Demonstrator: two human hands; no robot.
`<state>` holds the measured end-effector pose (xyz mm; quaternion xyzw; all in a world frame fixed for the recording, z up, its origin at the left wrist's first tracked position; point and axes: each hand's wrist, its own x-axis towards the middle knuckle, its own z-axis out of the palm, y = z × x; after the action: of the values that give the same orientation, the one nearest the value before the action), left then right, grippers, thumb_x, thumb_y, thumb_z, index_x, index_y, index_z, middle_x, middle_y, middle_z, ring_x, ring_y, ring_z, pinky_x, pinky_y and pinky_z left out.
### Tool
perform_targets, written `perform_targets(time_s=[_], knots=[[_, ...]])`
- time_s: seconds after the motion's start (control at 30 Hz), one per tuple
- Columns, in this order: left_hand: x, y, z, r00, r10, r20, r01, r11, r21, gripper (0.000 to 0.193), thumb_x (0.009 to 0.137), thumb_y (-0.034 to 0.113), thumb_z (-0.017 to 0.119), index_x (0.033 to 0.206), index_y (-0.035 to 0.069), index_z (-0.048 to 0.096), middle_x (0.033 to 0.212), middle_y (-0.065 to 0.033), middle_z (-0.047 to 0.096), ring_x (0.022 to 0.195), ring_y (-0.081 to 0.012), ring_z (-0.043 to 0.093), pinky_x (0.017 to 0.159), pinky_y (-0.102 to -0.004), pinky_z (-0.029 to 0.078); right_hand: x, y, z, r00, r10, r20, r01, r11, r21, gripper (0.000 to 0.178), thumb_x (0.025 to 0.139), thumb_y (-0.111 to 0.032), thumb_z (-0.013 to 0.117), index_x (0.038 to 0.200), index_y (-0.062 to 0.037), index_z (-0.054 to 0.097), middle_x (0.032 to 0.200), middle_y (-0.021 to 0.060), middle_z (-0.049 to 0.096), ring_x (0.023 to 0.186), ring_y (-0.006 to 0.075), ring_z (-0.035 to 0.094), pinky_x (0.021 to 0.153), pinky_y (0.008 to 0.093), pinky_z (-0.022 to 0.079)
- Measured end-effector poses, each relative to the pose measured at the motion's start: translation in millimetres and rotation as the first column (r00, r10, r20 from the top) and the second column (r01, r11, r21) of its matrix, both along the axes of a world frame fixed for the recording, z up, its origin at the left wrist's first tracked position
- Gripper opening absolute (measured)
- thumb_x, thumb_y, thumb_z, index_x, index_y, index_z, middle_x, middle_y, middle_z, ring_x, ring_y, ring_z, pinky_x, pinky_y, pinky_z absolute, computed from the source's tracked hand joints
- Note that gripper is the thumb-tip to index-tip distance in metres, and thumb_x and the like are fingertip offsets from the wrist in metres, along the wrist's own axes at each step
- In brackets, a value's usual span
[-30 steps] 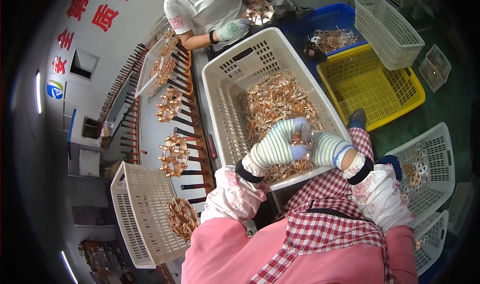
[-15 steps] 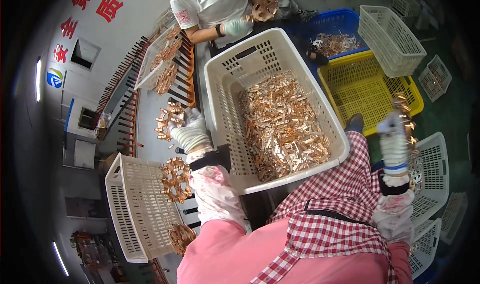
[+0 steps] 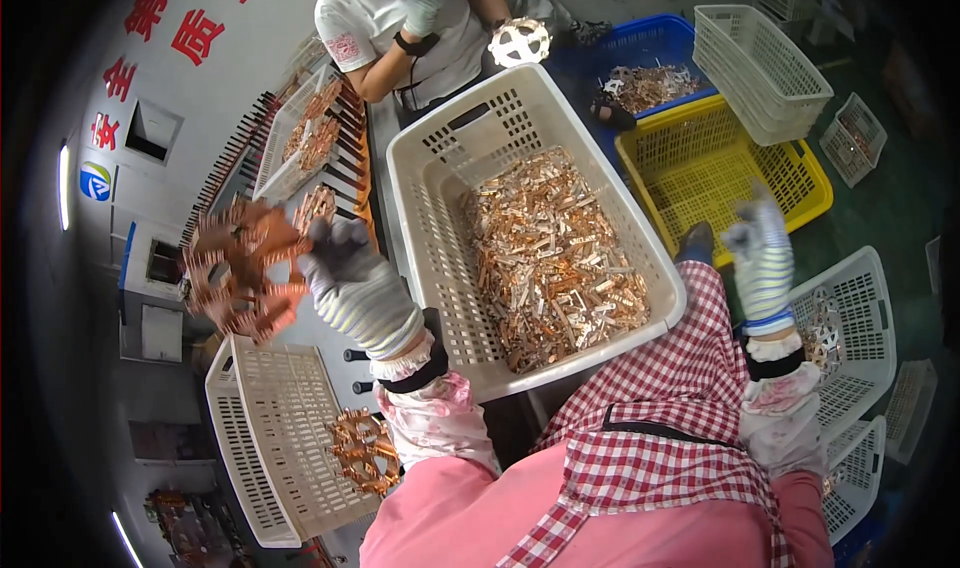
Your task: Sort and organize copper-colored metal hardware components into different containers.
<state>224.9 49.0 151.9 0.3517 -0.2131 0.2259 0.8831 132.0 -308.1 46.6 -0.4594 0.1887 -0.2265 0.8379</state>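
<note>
Workshop (image 3: 230,88), left fingers (image 3: 322,276) curled on copper frame (image 3: 250,266)

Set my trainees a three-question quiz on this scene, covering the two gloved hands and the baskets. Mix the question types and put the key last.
1. Multiple choice: what does the person's left hand hold?
A) a screwdriver
B) a notched copper-coloured ring
C) a folded cloth

2. True or false: the person's right hand is closed around a second ring.

3. Fill the gap: right of the large white basket and in front of the blue bin, the neighbouring basket is ____.

Key:
1. B
2. False: its fingers are spread and nothing shows in it.
3. yellow
</note>
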Motion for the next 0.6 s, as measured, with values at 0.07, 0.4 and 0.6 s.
perform_targets(time_s=[0.07,0.4,0.6], knots=[[1,-25,0,0.978,-0.18,-0.102,0.18,0.984,-0.009,0.026,0.089,0.024,0.049,0.103,0.003,0.054,0.088,-0.0051,0.057,0.079,-0.0165,0.049,0.074,-0.0286,0.041,9,31,22,0.982,0.181,-0.049,-0.186,0.91,-0.37,0.06,0.084,-0.042,0.053,0.127,-0.0023,0.038,0.097,0.0102,0.055,0.069,0.0104,0.056,0.067,0.0227,0.047],[4,-71,-50,0.404,-0.309,-0.861,0.907,0.254,0.334,0.05,0.071,0.024,0.064,0.111,-0.004,0.05,0.08,-0.0077,0.06,0.066,-0.0161,0.057,0.061,-0.0259,0.045,43,101,-45,0.778,0.581,-0.24,-0.607,0.594,-0.529,0.04,0.081,-0.031,0.047,0.113,-0.0071,0.052,0.109,0.0152,0.055,0.1,0.0303,0.051,0.086,0.0389,0.043],[5,-80,-74,0.743,0.011,-0.669,0.633,0.315,0.708,0.04,0.075,0.014,0.066,0.108,-0.004,0.054,0.082,-0.0101,0.064,0.069,-0.0131,0.059,0.065,-0.0246,0.047,25,93,-29,0.895,0.436,-0.089,-0.195,0.204,-0.959,0.03,0.061,-0.017,0.068,0.09,-0.0128,0.062,0.098,0.0187,0.057,0.09,0.0331,0.055,0.081,0.039,0.045]])
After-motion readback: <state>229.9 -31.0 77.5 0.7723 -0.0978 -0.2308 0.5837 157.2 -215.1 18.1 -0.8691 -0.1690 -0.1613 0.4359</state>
